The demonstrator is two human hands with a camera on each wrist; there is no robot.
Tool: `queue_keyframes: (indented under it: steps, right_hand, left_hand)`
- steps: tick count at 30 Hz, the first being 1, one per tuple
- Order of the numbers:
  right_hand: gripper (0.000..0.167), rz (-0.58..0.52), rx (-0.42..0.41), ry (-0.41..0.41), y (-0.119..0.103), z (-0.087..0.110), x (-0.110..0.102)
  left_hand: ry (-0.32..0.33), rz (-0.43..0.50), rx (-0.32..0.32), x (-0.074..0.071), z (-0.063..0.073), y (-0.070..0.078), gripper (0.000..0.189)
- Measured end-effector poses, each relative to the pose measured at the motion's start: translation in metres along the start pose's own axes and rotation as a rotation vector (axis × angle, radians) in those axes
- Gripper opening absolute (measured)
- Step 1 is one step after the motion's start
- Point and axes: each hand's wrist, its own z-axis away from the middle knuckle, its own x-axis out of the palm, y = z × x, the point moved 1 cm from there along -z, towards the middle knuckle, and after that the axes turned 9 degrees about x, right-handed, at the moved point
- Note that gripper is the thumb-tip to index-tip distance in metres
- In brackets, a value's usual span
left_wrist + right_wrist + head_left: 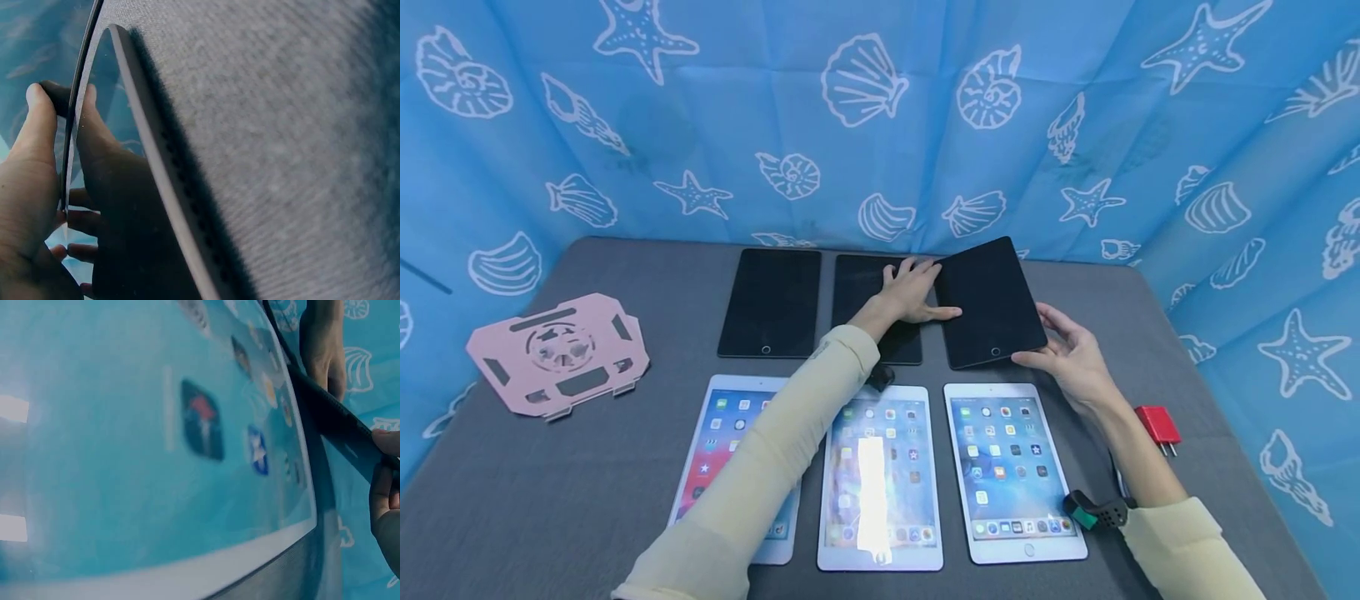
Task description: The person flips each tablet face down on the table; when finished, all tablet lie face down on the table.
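Observation:
A tilted black tablet (pixel 987 302) stands partly raised off the cloth at the back right. My right hand (pixel 1070 354) pinches its lower right corner, thumb on the near edge. At the upper left corner my left hand (pixel 912 296) holds it, thumb over the screen and fingers spread at the edge. From the left wrist, the left thumb (pixel 39 122) shows beside the tablet's thin edge. Beneath the left hand lies a middle black tablet (pixel 904 343), partly covered. Another black tablet (pixel 771 300) rests flat to its left.
White tablets with lit screens line the front: one at left (pixel 730 417) under the left sleeve, one in the middle (pixel 880 475), one at right (pixel 1011 475). A pink cut-out stand (pixel 561 354) lies far left. Near the right forearm sits a red charger plug (pixel 1157 423).

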Motion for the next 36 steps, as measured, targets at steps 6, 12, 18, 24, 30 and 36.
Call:
queue_keyframes:
  steps: [6,12,18,24,30,36]
  right_hand:
    - [0.082,-0.069,-0.086,-0.036,-0.013,0.005,0.005]
    - [0.081,0.102,-0.181,-0.011,-0.029,0.015,0.016]
    - [0.082,0.261,-0.260,0.052,-0.032,0.017,0.028]
    - [0.080,0.273,-0.272,0.042,-0.029,0.013,0.036]
    - [0.077,0.274,-0.286,0.020,-0.025,0.012,0.039]
    - [0.065,0.378,-0.252,-0.029,-0.019,0.010,0.043]
  left_hand:
    - [0.026,0.028,0.047,0.003,-0.001,0.004,0.096]
    - [0.038,0.079,0.123,0.005,-0.004,0.017,0.091]
    - [0.092,0.322,0.181,-0.005,-0.007,0.025,0.080]
    - [0.177,0.526,0.236,-0.027,-0.007,0.031,0.082]
    - [0.153,0.475,0.237,-0.036,-0.002,0.032,0.083]
    - [0.178,0.479,0.216,-0.044,0.002,0.026,0.086]
